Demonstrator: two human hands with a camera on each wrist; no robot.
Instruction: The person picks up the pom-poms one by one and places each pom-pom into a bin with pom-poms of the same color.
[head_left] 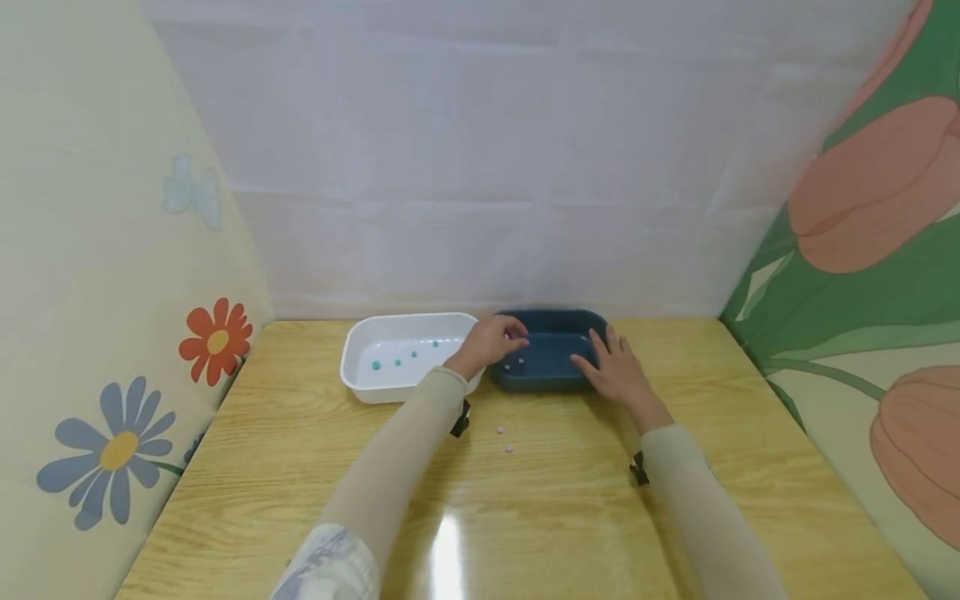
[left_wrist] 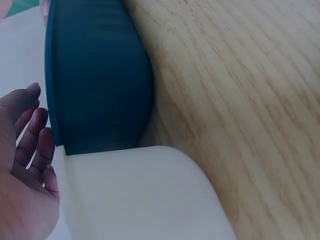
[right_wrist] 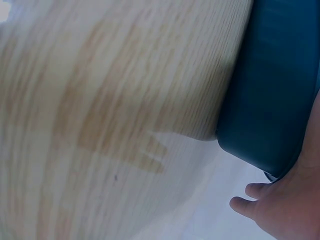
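Observation:
My left hand [head_left: 491, 340] hangs over the left end of a dark blue tray [head_left: 551, 384], its fingers loosely bent. In the left wrist view, the thumb and fingers of that hand [left_wrist: 25, 165] stand a little apart beside the tray rims, with nothing visible between them. Two small pale beads [head_left: 521, 361] lie inside the blue tray at its left end. At the right end, my right hand [head_left: 618, 371] rests on the tray's rim with fingers spread. Part of this hand [right_wrist: 287, 205] shows beside the blue wall in the right wrist view.
A white tray [head_left: 375, 395] stands close against the blue one on the left, with several green beads [head_left: 398, 362] inside. Two pink beads [head_left: 509, 448] lie on the wooden table [head_left: 555, 517] in front. A white cloth [head_left: 480, 167] hangs behind the trays.

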